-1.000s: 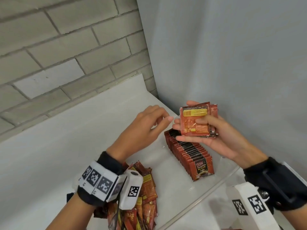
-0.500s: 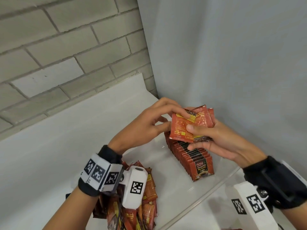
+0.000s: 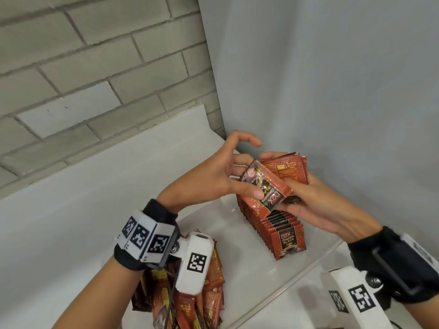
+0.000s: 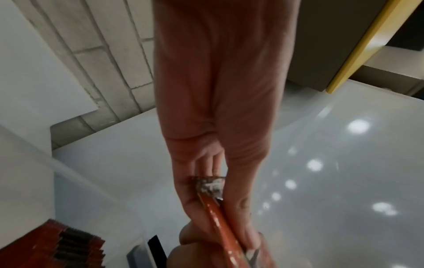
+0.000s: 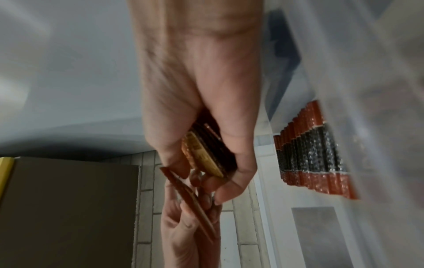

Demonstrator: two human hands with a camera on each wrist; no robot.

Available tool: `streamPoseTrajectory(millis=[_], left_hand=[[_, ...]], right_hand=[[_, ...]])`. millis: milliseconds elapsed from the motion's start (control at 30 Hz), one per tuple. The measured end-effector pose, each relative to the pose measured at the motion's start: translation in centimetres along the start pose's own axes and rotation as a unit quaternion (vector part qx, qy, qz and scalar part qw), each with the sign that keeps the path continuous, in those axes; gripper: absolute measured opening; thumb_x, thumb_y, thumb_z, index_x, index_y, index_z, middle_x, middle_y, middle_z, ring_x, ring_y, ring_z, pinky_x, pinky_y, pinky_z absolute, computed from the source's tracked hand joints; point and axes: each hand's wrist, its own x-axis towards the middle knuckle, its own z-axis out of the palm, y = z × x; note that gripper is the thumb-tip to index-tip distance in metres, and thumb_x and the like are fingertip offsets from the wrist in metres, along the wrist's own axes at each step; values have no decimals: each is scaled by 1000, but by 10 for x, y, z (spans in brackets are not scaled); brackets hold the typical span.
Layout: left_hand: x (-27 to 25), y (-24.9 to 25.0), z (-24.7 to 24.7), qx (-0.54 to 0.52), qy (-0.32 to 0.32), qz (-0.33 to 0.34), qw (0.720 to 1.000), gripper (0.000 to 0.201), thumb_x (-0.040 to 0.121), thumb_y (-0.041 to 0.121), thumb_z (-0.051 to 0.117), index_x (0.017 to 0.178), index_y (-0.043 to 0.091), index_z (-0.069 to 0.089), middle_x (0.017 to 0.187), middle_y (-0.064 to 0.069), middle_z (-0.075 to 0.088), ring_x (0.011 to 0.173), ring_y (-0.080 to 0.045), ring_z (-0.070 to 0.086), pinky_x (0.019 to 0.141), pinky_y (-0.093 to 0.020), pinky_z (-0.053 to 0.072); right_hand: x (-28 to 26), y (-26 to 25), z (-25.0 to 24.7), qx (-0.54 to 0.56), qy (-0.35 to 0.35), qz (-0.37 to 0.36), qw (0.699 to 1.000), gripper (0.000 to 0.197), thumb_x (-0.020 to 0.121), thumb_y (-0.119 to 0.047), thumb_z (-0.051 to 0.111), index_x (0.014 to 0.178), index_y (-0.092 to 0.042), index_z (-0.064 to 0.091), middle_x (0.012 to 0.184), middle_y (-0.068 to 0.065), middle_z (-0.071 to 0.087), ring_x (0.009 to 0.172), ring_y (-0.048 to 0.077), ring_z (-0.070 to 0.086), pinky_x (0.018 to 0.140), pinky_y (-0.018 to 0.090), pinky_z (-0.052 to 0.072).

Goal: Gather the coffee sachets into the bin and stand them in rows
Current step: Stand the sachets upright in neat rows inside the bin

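Observation:
A clear plastic bin (image 3: 316, 258) holds a standing row of red and black coffee sachets (image 3: 275, 224). A loose pile of sachets (image 3: 209, 293) lies in the bin under my left wrist. My right hand (image 3: 306, 198) grips a small stack of sachets (image 3: 288, 168) above the row's far end. My left hand (image 3: 225, 176) pinches one sachet (image 3: 266, 186), turned face up and tilted, in front of that stack. In the left wrist view that single sachet (image 4: 216, 214) shows edge-on between thumb and fingers. The right wrist view shows the stack (image 5: 206, 150) in my right palm.
A grey panel (image 3: 332, 79) rises right behind the bin. A pale brick wall (image 3: 83, 67) stands at the back left, with a white ledge (image 3: 95, 174) below it. The bin's near rim (image 3: 285, 286) runs diagonally at lower right.
My left hand reached the stack, took its front sachet and flipped it so the printed front faces up. The right hand kept the stack over the row.

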Motion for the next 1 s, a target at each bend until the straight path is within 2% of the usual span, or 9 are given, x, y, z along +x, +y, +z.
streamPoseTrajectory(millis=[100,200,267,367,433,567,700,867,1000], left_hand=[[-1,3,0,11,-19,-13,1000,71,74,-8,73,117,28,29,110,-10,52,100,-31,68,75,-43,60],[-1,3,3,50,-48,-21,997,76,76,-8,74,120,32,25,115,-6,42,100,-32,67,77,-48,59],[-1,2,5,68,-52,-20,996,79,78,-9,72,123,32,23,117,-6,39,101,-32,67,78,-47,59],[-2,1,4,65,-25,-14,997,84,78,-8,72,127,36,21,119,-8,42,101,-29,67,77,-43,59],[-3,-1,1,40,20,-7,999,86,77,-8,72,128,39,21,119,-10,46,100,-26,67,75,-38,59],[-6,-1,-5,-6,120,12,993,88,70,5,77,130,39,23,117,-7,50,89,-22,67,76,-42,59],[-8,1,-8,13,121,7,993,87,64,17,77,128,41,24,118,-6,50,86,-18,68,75,-40,59],[-7,3,-4,61,170,24,983,64,66,26,77,109,32,30,117,-6,53,84,-16,68,71,-33,59],[-9,-2,2,115,154,28,981,42,71,25,77,99,23,46,108,0,61,87,-19,69,69,-34,60]], right_hand=[[-1,-4,0,13,15,8,1000,42,79,-27,60,121,-25,58,111,7,71,98,22,69,74,33,58],[0,-2,1,-11,-2,5,1000,59,67,-41,77,122,-28,59,114,9,69,104,27,67,77,33,57],[0,0,1,-23,-4,-7,1000,60,64,-28,81,120,-27,59,111,9,70,103,28,67,77,33,56],[1,1,0,-19,9,-34,999,54,72,-3,69,121,-22,56,104,8,71,100,28,68,76,34,57],[1,0,0,-6,18,-41,999,55,72,4,64,121,-20,56,104,8,71,98,28,69,75,35,58],[1,2,1,-25,-2,-30,999,57,68,7,66,116,-22,57,104,8,71,91,27,70,75,33,58],[0,1,3,-37,-7,-28,999,47,71,-1,67,112,-23,59,104,7,72,95,27,70,81,36,58],[2,1,2,-6,32,-38,999,50,74,-2,65,119,-22,55,109,7,71,99,27,69,80,32,58],[3,2,0,9,46,-42,998,50,78,-1,62,125,-15,52,114,12,69,104,28,67,84,33,57]])
